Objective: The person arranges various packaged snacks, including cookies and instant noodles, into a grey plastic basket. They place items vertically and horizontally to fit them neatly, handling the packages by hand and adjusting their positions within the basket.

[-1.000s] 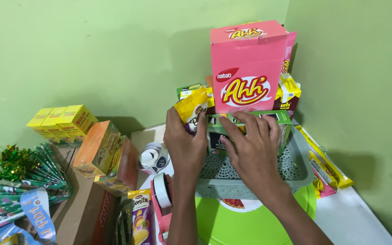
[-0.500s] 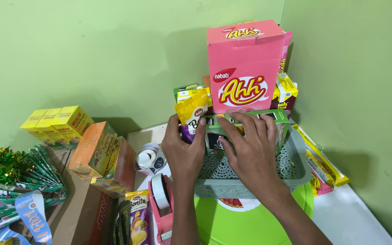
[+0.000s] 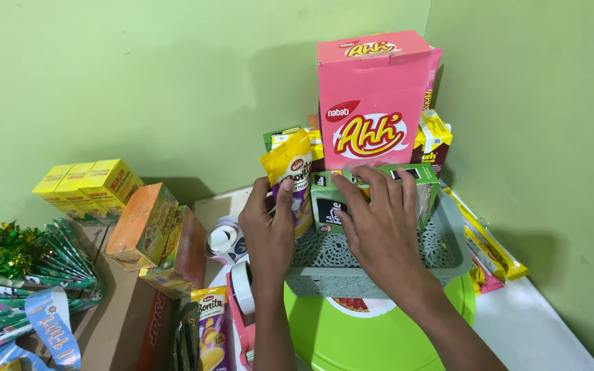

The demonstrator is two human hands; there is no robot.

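Hands arranging snacks in a grey basket (image 3: 448, 254).
Left hand (image 3: 269, 230) grips a yellow-purple snack pouch (image 3: 290, 180); right hand (image 3: 379, 223) lies flat, fingers spread, on a green box (image 3: 331, 203).

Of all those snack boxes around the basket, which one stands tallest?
The big pink box at the back of the grey basket. It stands upright, towering over the green box before it and the small yellow boxes at left.

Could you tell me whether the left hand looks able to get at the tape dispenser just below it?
Probably yes: the left hand is on the yellow snack packet, and the tape dispenser lies uncovered beside its wrist.
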